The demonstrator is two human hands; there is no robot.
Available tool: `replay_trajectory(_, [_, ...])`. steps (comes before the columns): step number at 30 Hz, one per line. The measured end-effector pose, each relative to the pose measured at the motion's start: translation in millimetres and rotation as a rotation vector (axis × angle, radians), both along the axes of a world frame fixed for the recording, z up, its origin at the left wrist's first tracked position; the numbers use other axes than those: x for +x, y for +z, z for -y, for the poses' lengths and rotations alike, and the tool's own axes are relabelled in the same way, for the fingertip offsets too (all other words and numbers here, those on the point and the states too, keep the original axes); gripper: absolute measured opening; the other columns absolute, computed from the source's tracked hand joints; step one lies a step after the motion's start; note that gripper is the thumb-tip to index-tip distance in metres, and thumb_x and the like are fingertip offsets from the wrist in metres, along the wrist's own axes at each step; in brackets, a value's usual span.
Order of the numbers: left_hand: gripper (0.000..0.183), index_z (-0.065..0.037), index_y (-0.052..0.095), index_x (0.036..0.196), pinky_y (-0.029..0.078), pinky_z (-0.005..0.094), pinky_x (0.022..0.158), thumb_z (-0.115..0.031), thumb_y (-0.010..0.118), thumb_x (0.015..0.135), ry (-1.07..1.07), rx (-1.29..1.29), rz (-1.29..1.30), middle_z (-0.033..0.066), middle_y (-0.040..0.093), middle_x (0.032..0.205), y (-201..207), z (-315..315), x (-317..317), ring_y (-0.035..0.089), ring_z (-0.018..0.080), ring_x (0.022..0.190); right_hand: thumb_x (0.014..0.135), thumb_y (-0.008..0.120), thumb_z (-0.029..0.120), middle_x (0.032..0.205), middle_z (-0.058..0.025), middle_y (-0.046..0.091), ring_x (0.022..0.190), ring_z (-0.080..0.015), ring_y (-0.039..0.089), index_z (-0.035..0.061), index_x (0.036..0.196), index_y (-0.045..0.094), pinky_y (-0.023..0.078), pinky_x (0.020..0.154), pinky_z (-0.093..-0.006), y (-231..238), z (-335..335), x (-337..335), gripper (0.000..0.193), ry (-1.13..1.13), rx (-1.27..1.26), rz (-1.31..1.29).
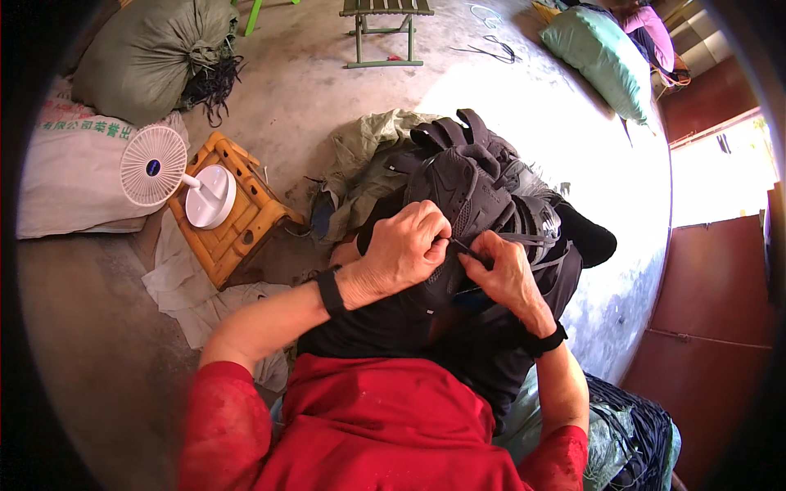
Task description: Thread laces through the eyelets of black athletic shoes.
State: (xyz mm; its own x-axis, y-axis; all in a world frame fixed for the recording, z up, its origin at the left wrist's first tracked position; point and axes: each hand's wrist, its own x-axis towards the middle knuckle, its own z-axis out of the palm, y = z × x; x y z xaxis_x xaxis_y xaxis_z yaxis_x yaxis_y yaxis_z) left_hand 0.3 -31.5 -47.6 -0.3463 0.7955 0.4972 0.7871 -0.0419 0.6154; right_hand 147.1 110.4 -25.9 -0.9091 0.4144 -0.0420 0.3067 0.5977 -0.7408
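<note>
Across my lap lies a pile of black shoe uppers [449, 186], with mesh panels and loose laces. My left hand [407, 248] is closed in a pinch over the near part of the pile. A thin black lace [460, 245] runs from its fingertips to my right hand [505, 272]. The right hand's fingers are closed on the same lace, a short way to the right. Grey laces [536, 239] cross an upper just beyond the right hand. My fingers hide the ends of the held lace.
At left, a white fan [154, 166] stands on a bamboo stool [214, 260]. Stuffed sacks [147, 61] lie behind it. A folding stool [385, 10] stands ahead. At far right are a green sack [598, 61] and a person [652, 33]. Black cords [643, 434] lie beside me, lower right.
</note>
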Motion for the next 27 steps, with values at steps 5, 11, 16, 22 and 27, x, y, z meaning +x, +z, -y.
replay_trajectory(5, [0.02, -0.007, 0.051, 0.08, 0.05, 0.0363, 0.06, 0.0, 0.066, 0.07, 0.139, 0.064, -0.083, 0.0056, 0.052, 0.076, -5, -8, 15, 0.057, 0.0259, 0.071, 0.076, 0.071, 0.015, 0.067, -0.0165, 0.064, 0.064, -0.0344, 0.067, 0.0031, 0.08, 0.06, 0.05, 0.058, -0.0397, -7, 15, 15, 0.016, -0.118, 0.102, 0.009])
replay_trajectory(11, [0.019, -0.004, 0.061, 0.093, 0.052, 0.0339, 0.067, -0.001, 0.066, 0.075, -0.052, -0.029, -0.231, 0.0064, 0.053, 0.09, -4, 14, 5, 0.059, 0.0243, 0.079, 0.079, 0.073, 0.016, 0.068, -0.0152, 0.065, 0.062, -0.0295, 0.067, 0.0041, 0.083, 0.06, 0.05, 0.058, -0.038, -12, 1, 30, 0.019, -0.259, 0.358, -0.073])
replay_trajectory(16, [0.039, 0.001, 0.062, 0.117, 0.056, 0.0353, 0.082, 0.002, 0.057, 0.078, -0.109, -0.017, -0.233, 0.0113, 0.057, 0.111, -9, 40, 0, 0.062, 0.0276, 0.1, 0.093, 0.057, 0.005, 0.072, -0.0056, 0.064, 0.058, -0.0129, 0.056, -0.0021, 0.098, 0.064, 0.045, 0.056, -0.0279, 16, -20, 50, 0.011, -0.579, -0.097, -0.194])
replay_trajectory(22, [0.042, -0.001, 0.061, 0.112, 0.056, 0.0345, 0.078, 0.011, 0.065, 0.073, -0.058, 0.046, -0.02, 0.0136, 0.057, 0.113, -7, 27, 0, 0.063, 0.0287, 0.094, 0.095, 0.055, 0.009, 0.09, -0.0092, 0.065, 0.067, -0.0144, 0.06, -0.0027, 0.1, 0.065, 0.047, 0.062, -0.0257, 5, -23, 30, 0.016, -0.318, -0.044, -0.148])
replay_trajectory(27, [0.051, -0.003, 0.056, 0.119, 0.054, 0.0354, 0.078, 0.006, 0.071, 0.072, 0.038, 0.051, 0.309, 0.0135, 0.056, 0.115, 11, 18, 4, 0.06, 0.0316, 0.098, 0.097, 0.054, 0.011, 0.098, -0.0076, 0.065, 0.052, -0.0077, 0.051, -0.0033, 0.1, 0.064, 0.042, 0.049, -0.0226, 22, -30, 25, 0.018, -0.28, -0.233, -0.037])
